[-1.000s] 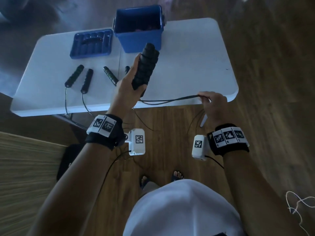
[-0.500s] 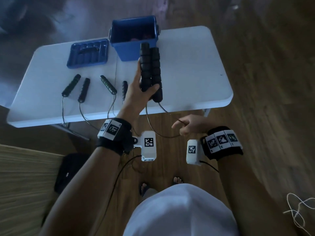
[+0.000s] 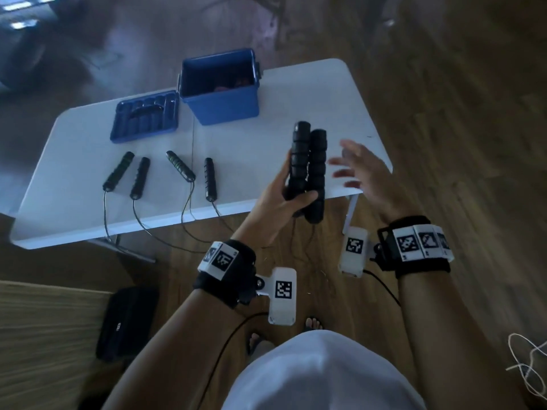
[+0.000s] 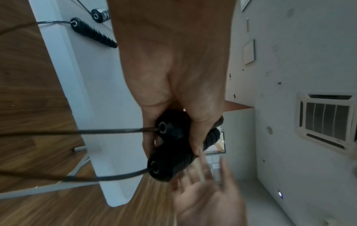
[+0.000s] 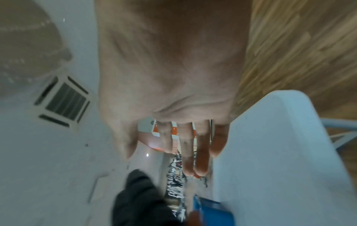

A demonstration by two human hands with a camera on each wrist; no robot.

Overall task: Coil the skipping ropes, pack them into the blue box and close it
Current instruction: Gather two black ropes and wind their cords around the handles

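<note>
The open-topped blue plastic box [image 3: 220,93] stood at the far edge of the white folding counter [image 3: 310,96]. Some reddish contents showed low inside it; what they were could not be told. Its blue ribbed lid [image 3: 145,119] lay flat on the counter, just beside the box on its left, underside up.

The left hand [image 3: 278,199] gripped a pair of thick black foam-covered rope handles [image 3: 307,170], side by side and near upright, above the near edge of the counter. In the left wrist view, the fingers curled round both handles, and a thin dark cord [image 4: 96,131] left the lower end of each.

The right hand [image 3: 364,176] was held just right of the gripped handles, fingers spread and straight, holding nothing. It was blurred in all views. It did not touch the handles.

Two further ropes lay on the counter to the left. One pair of slim black handles [image 3: 127,176] lay near the left side; a second pair, one dark patterned handle [image 3: 180,170] and one black ridged handle [image 3: 209,179], lay near the middle. Their cords hung over the near edge toward the wooden floor [image 3: 458,143].
</note>
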